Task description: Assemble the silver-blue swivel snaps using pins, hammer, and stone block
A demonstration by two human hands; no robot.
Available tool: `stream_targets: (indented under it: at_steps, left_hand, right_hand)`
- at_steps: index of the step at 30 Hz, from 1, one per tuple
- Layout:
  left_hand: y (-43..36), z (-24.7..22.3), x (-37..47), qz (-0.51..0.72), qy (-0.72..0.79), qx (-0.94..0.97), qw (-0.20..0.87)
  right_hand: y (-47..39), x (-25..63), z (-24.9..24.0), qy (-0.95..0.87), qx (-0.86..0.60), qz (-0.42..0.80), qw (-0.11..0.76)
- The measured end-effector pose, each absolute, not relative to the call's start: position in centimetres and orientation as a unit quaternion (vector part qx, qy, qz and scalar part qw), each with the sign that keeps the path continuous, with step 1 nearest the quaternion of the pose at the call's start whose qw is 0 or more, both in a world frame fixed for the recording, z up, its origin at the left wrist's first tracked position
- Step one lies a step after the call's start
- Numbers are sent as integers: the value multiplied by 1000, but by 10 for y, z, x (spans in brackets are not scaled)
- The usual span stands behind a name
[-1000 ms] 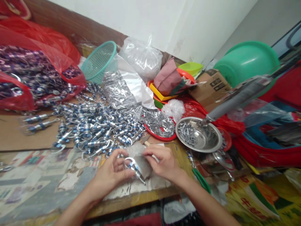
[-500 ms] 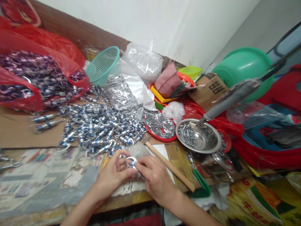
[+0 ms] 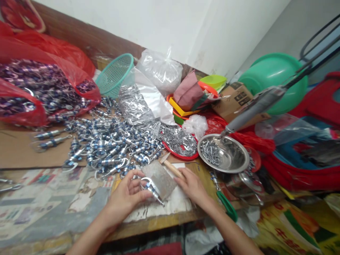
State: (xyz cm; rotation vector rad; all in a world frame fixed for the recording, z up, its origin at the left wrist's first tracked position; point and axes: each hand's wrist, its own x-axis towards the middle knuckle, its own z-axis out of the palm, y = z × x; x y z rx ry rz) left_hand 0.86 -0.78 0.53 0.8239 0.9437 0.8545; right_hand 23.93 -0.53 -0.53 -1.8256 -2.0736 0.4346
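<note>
Left hand: thumb and fingers closed on one hooked metal fitting, shank tilted down and to the right.
Right hand: wrapped around the wooden handle of a hammer, hands apart.
Between the hands: one flat grey block, the fitting at its near left side. Hammer head by the block's far side; whether it touches is hard to tell from this angle.
Beyond the left hand: heaped fittings on the desk.
Beyond the right hand: red tray of small metal pieces; steel bowl of pins.
Hazards, as judged: bruised left thumb, from an off-line stroke so near the grip; fitting rolling, from its round shank and one-sided hold; nearest heaped pieces knocked, from crowding at the left fingers; pins spilled, from a wide swing clipping the bowl.
</note>
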Motion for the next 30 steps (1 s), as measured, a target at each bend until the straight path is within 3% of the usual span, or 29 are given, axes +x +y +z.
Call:
stream_targets:
  at_steps: [7,9,13,17,21,26,30]
  left_hand:
    - [-6,5,9,388,427,373,727]
    - [-6,4,9,393,424,367,729]
    - [-5,0,9,398,422,359,731]
    - [-4,-4,9,396,413,363,736]
    - [-4,-3,8,399,410,366,734]
    - [-4,-1,9,399,411,363,735]
    - [-9,3,12,393,414,368,734]
  right_hand:
    - [-45,234,47,-764,-530,81,359]
    - [-57,232,50,-795,-500,49,340]
    - [-71,229,40,-829,-519,47,206]
    - [-71,224,35,-816,-504,11,285]
    - [-68,220,36,-827,-527,49,190]
    - [-70,217,34,-810,-519,38,270]
    - [-60,216,30,-804,-541,111,221]
